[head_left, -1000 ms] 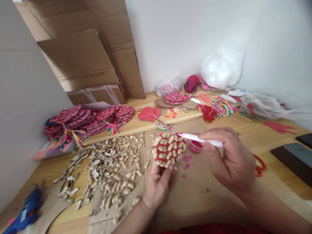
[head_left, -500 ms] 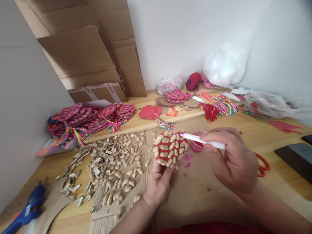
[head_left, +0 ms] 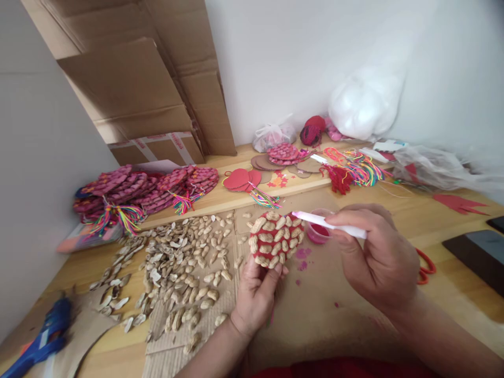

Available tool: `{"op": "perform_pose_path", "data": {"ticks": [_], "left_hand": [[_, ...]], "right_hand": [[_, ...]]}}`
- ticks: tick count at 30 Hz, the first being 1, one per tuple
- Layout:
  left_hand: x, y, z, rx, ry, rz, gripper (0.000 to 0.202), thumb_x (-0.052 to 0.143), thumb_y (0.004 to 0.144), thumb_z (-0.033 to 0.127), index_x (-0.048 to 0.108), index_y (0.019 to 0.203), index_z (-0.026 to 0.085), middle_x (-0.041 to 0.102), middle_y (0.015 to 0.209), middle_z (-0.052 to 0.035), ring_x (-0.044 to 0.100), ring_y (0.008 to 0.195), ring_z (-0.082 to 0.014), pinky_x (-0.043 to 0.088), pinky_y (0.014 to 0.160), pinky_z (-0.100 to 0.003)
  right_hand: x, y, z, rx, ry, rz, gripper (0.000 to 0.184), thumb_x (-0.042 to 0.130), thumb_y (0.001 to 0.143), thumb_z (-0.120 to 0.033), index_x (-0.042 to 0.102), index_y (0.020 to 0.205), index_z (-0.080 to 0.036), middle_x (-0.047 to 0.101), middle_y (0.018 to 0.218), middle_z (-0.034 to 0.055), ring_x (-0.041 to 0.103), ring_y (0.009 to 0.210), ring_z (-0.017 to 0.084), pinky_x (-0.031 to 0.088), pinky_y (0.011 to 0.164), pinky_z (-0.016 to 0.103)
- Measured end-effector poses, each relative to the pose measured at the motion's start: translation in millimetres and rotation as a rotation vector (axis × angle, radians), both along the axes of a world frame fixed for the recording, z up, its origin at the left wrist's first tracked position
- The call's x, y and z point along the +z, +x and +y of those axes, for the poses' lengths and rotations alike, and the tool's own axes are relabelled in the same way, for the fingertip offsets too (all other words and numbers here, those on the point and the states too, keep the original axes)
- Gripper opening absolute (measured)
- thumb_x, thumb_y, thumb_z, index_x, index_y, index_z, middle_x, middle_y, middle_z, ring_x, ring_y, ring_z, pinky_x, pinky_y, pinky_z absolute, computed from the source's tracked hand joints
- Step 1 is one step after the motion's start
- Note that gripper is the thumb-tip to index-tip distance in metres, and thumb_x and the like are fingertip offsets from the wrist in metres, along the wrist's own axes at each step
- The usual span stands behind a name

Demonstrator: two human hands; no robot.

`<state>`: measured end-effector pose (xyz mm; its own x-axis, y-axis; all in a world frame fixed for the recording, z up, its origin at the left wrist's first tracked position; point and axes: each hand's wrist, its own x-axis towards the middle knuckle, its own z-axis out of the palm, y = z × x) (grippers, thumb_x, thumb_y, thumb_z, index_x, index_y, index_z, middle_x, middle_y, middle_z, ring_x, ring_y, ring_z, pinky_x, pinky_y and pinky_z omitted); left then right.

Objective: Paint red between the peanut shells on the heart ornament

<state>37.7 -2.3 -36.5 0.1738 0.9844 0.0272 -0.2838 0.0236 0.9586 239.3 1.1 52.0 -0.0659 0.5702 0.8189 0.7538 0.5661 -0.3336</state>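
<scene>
My left hand (head_left: 255, 294) holds up a red disc covered with peanut shells (head_left: 275, 239), fingers closed on its lower edge. My right hand (head_left: 376, 260) pinches a white-handled brush (head_left: 331, 224), whose tip touches the disc's upper right rim. A small cup of pink paint (head_left: 318, 230) stands just behind the brush. Pink paint spots (head_left: 301, 260) mark the cardboard sheet (head_left: 315, 304) under my hands.
Loose peanut shells (head_left: 173, 268) cover the left of the wooden table. Stacks of painted pink discs with tassels (head_left: 137, 191) lie behind them. A blue glue gun (head_left: 43, 336) sits front left, red scissors (head_left: 427, 265) and a dark tablet (head_left: 478, 257) right, cardboard boxes (head_left: 129, 89) at the back.
The view has shifted slightly. The brush tip has crept a little to the right along the disc's top edge; both hands keep their grip.
</scene>
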Motion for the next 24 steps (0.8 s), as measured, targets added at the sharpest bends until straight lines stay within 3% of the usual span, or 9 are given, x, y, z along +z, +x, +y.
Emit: {"op": "perform_pose_path", "data": {"ticks": [10,16,24], "left_hand": [[-1.3,-0.4,1.4,-0.006,0.010,-0.026,0.022,0.072,0.091,0.034,0.068,0.107,0.021,0.071,0.101,-0.0042,0.061,0.077,-0.0126,0.051,0.075,-0.025],[0.3,0.1,-0.3,-0.001,-0.050,-0.102,0.024,0.077,0.087,0.033,0.066,0.105,0.020,0.070,0.086,-0.0002,0.063,0.074,-0.0121,0.050,0.072,-0.023],[3.3,-2.1,4.1,-0.063,-0.097,-0.162,0.026,0.078,0.086,0.032,0.063,0.103,0.019,0.071,0.080,-0.0012,0.064,0.071,-0.0122,0.050,0.066,-0.023]], "right_hand": [[-0.8,0.7,-0.3,0.001,0.002,-0.013,0.026,0.063,0.088,-0.013,0.063,0.113,-0.022,0.073,0.098,0.0057,0.064,0.094,0.023,0.049,0.087,0.041],[-2.5,0.5,0.8,0.008,-0.018,-0.023,0.025,0.063,0.089,-0.014,0.063,0.112,-0.024,0.074,0.099,0.0049,0.066,0.094,0.024,0.051,0.085,0.043],[-3.1,1.4,1.1,-0.016,0.015,-0.079,0.029,0.064,0.088,-0.012,0.062,0.114,-0.024,0.075,0.098,0.0048,0.066,0.094,0.024,0.050,0.087,0.043]]}}
